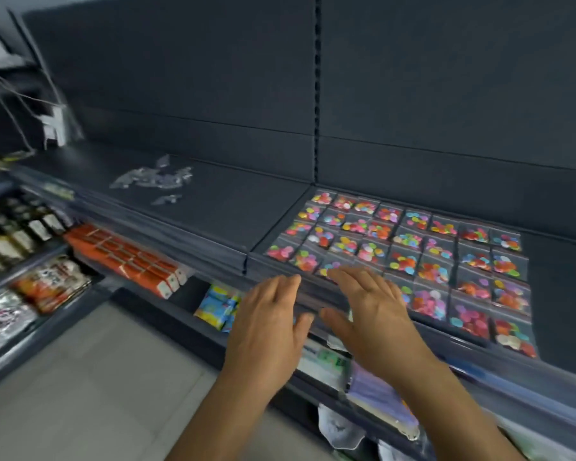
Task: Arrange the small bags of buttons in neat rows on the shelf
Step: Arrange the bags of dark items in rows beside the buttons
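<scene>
head view, two flat hands (266,319), button bags (409,257)

multicoloured button bags (403,257), dark grey shelf (220,207)

Two hands (270,314) (dozens of bags (403,257))

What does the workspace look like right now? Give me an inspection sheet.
Surface: dark shelf, two adjoining panels.
Job's things: button bags laid in a grid of rows on the right panel.
Clutter: loose clear bags scattered on the left panel.
Hands: left hand open at the shelf edge; right hand open, fingers over the front-row bags; neither holds anything.
Cables: nothing seen.
Surroundings: orange packs and other goods on lower shelves; pale floor.
</scene>
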`<state>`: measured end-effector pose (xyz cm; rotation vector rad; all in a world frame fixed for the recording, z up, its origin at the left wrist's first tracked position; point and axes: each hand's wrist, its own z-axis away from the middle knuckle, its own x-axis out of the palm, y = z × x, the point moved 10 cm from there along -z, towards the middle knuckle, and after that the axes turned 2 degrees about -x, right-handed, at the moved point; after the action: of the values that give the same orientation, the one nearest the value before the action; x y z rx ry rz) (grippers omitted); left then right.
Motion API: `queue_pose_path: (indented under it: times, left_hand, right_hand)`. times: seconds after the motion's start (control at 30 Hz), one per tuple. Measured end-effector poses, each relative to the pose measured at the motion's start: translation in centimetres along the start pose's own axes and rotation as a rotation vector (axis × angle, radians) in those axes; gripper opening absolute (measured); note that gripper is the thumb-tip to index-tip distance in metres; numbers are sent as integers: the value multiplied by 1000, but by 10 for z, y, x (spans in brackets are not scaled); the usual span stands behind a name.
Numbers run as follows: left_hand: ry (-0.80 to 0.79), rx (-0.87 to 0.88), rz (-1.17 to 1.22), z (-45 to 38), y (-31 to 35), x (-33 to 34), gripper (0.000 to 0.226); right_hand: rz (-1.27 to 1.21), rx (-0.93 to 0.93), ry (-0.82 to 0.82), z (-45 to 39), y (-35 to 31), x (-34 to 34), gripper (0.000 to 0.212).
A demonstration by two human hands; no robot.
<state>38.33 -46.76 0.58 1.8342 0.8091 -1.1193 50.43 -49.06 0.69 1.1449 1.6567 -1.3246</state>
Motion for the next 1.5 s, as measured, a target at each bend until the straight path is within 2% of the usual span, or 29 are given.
queue_pose_path:
  times: [0.3,0.63,1.0,1.1,1.37,1.5]
  left_hand:
    - [43,-204,-61,16,-165,-47,58]
    - [101,-290,-124,-40,-295,-73,55]
    - [73,-240,-117,-189,-416,-86,56]
    - [51,-234,-97,-217,-435,-82,55]
    - [-42,-220,-88,-288,-503,-62,57]
    - [-105,-213,-123,-312,-537,-50,61]
  right_hand:
    - [-67,-166,-96,-68,-140,82,57]
    - [-67,-269,-126,-191,-219,147,58]
    - [-112,-267,-114,-376,-255,194,57]
    - [-107,-245,-118,-404,-254,203,56]
    - [-71,-73,-219,-454,-233,253,44]
    - [-124,47,-169,-470,-235,264,39]
